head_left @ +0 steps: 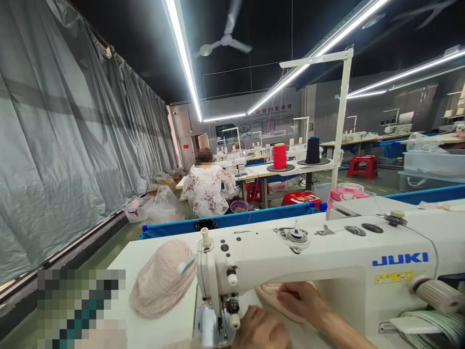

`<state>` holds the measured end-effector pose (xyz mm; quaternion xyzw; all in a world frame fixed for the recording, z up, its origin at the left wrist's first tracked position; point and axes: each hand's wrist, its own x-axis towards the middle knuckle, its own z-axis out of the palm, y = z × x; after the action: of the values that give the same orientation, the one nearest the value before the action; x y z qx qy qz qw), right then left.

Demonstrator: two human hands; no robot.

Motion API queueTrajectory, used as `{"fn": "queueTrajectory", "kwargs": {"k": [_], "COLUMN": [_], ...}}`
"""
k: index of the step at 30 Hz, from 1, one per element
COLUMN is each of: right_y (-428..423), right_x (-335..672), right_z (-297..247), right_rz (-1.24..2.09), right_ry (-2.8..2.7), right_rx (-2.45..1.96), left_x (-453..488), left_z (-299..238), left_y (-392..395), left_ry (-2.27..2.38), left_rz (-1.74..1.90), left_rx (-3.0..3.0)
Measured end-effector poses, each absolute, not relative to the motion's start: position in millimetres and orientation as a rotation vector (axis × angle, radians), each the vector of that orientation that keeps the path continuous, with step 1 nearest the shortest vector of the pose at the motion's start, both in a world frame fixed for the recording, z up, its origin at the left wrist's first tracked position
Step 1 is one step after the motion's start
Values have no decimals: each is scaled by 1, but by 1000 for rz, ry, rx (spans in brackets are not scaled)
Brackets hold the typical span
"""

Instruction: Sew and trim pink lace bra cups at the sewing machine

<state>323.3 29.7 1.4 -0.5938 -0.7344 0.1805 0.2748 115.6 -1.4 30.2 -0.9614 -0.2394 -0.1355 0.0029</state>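
A white JUKI sewing machine point(327, 257) fills the foreground. My left hand point(259, 332) rests low by the needle and presser foot point(221, 327); its fingers are cut off by the frame edge. My right hand point(303, 300) reaches under the machine's arm, fingers curled on a piece of pale pink fabric point(271, 293). A rounded pile of pink fabric point(163, 278) lies on the white table point(145, 252) to the left of the machine head.
A red thread cone point(279, 156) and a dark one point(313, 150) stand on a white thread stand point(341, 106). A person in a floral top point(207, 186) sits at another station ahead. Grey plastic sheeting point(65, 135) lines the left wall. Red stool point(362, 166) at right.
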Motion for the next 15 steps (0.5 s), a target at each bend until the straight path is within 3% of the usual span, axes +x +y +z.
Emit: {"fn": "queueTrajectory", "kwargs": {"k": [7, 12, 15], "right_y": [-27, -91, -116], "right_x": [320, 335, 340], "right_z": [35, 116, 156], "right_rz": [21, -179, -156], "right_ry": [-1891, -2052, -2166], "right_rx": [-1300, -1023, -1008], "left_x": [151, 151, 153], "left_z": [33, 57, 88], "left_y": [22, 17, -7], "left_ry": [-1180, -1178, -1198], "left_rz": [-459, -469, -661], "left_rx": [-3163, -3236, -3342]}}
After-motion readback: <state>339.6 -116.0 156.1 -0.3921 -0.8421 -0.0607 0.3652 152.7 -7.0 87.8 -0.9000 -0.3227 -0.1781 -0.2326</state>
